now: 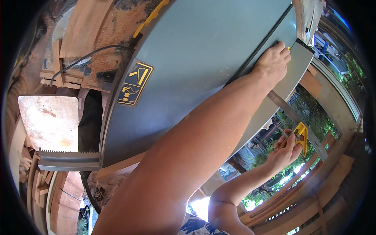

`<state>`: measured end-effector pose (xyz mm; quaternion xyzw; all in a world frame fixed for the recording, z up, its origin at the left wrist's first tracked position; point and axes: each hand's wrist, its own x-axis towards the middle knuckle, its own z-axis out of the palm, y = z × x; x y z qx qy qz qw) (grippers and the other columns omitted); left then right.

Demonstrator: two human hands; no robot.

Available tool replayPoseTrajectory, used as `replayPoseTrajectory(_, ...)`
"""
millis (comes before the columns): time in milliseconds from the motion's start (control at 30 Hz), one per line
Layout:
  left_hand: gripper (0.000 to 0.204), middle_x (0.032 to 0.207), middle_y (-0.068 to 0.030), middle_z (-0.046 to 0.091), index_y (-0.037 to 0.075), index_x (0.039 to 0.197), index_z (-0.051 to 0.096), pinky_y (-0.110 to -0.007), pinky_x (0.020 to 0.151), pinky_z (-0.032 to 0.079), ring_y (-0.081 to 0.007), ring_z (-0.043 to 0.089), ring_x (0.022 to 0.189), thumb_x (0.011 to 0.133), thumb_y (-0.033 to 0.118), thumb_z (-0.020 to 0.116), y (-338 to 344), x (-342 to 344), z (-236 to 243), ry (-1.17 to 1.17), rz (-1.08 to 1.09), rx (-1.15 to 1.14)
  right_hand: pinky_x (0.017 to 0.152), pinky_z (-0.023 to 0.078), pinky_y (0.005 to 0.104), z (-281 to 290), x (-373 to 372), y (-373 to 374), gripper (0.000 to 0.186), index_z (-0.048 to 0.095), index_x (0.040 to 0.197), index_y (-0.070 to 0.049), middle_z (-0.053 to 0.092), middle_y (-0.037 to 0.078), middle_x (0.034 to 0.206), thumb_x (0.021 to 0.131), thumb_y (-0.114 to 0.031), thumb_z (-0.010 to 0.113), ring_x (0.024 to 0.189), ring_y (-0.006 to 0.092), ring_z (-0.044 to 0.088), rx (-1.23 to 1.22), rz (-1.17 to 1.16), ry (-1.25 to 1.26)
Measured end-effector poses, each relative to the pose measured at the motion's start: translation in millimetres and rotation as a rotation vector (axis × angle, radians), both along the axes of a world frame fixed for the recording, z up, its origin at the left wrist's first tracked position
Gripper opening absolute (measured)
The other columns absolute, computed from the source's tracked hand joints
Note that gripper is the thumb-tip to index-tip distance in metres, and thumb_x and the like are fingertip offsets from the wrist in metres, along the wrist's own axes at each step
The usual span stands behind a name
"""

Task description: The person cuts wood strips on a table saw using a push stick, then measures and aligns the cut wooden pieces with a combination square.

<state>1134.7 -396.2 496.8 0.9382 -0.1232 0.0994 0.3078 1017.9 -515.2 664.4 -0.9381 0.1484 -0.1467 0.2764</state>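
Note:
My left hand (274,60) rests at the dark slot in a grey machine table (176,74), its fingers curled together and pointing down. Whatever they grip is hidden; a small yellow bit shows just beyond the fingertips. Lower right, my right hand (289,150) closes around the yellow head of a combination square (301,135). The square's steel blade runs from beside my left wrist, across a lighter grey strip of the table, and out past its edge. My left forearm covers part of the table and slot.
A toothed grey rail (69,159) juts from the table's left end, near a pale square board (49,121). Wood pieces, sawdust and a black cable (92,55) lie upper left. A yellow-and-black pictogram label (135,83) marks the table. Wooden slats (313,207) and greenery appear lower right.

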Motion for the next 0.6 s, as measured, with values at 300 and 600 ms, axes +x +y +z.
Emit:
replayPoseTrajectory(300, 0.021, 0.121, 0.0021, 0.063, 0.017, 0.107, 0.076, -0.039, 0.114, 0.025, -0.0162, 0.048, 0.125, 0.090, 0.022, 0.066, 4.3, -1.0, 1.8, 0.005, -0.013, 0.017, 0.041, 0.035, 0.0189, 0.1, 0.7, -5.8, 0.018, 0.044, 0.103, -0.004, 0.070, 0.013, 0.096, 0.102, -0.016, 0.058, 0.058, 0.0062, 0.052, -0.016, 0.023, 0.002)
replayPoseTrajectory(600, 0.022, 0.122, 0.0025, 0.063, 0.017, 0.109, 0.076, -0.040, 0.114, 0.024, -0.0158, 0.048, 0.126, 0.090, 0.023, 0.065, 4.3, -1.2, 2.8, 0.004, -0.022, 0.016, 0.041, 0.034, 0.0193, -1.1, -1.1, -8.9, 0.018, 0.044, 0.101, -0.004, 0.070, 0.014, 0.096, 0.101, -0.016, 0.058, 0.058, 0.0061, 0.051, -0.033, 0.020, -0.007)
